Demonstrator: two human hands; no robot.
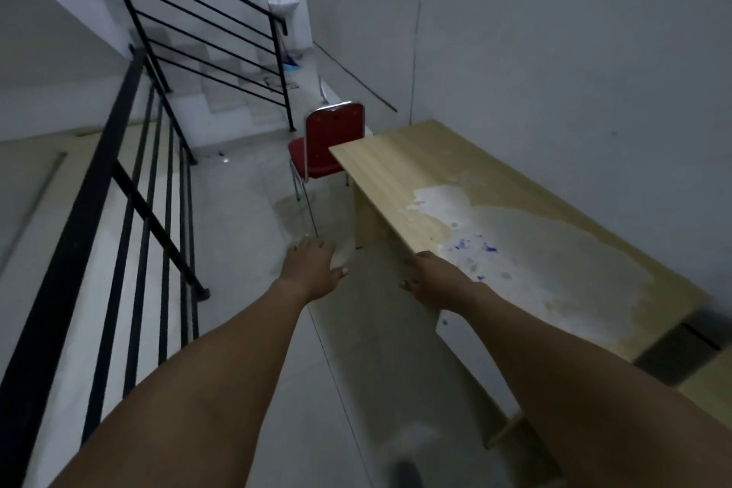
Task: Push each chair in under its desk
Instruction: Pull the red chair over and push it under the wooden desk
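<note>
A long wooden desk [495, 186] stood against the right wall, its top worn pale and spotted with blue. A black stair railing [130, 186] ran along the left. A red chair [326, 141] stood at the desk's far end, turned with its backrest toward the desk, well beyond both hands. The left hand [313, 267] reached forward over the floor, fingers loosely spread, holding nothing. The right hand [429, 279] hung by the desk's near edge, fingers curled downward, empty; contact with the edge could not be told
</note>
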